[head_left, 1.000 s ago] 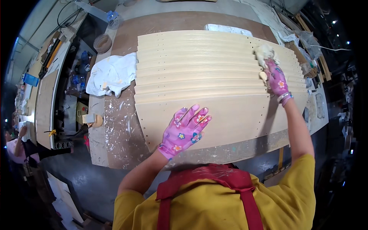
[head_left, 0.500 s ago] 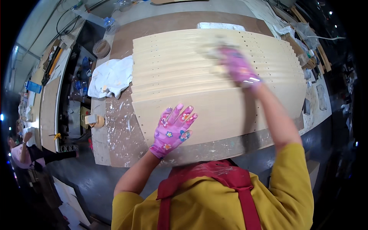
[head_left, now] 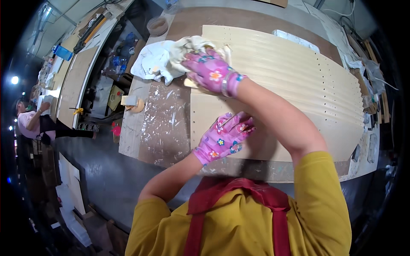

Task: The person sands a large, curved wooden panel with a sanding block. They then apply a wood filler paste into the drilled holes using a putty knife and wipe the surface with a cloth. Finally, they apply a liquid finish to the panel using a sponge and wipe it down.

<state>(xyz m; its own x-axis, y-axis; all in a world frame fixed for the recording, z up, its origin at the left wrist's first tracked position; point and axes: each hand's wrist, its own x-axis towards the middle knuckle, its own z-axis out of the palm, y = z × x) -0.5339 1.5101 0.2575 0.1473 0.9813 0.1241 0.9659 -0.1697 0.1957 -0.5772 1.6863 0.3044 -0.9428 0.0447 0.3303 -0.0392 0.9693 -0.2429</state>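
Overlapping pale wooden boards (head_left: 273,51), with rows of small holes near their ends, lie stepped across the workbench. My right hand (head_left: 212,73), in a pink flowered glove, presses a crumpled cream cloth (head_left: 181,53) at the boards' left end. Its fingers are bent over the cloth, which partly covers the board edges. Nearer to me, my left hand (head_left: 225,135) in a matching glove rests on the front board, fingers extended and holding nothing. A white cloth (head_left: 150,60) lies bunched on the bench just left of the cream one.
A round tub (head_left: 157,26) stands at the bench's far left, and a small block (head_left: 129,100) sits near its left edge. Behind the boards lies a long white bar (head_left: 294,39). Shelving holds bottles to the left; beyond it, another person (head_left: 34,121) stands at a bench.
My right hand has swept left with the cloth, from the boards' far middle to their left end. My left hand stays on the front board. The whole view has shifted.
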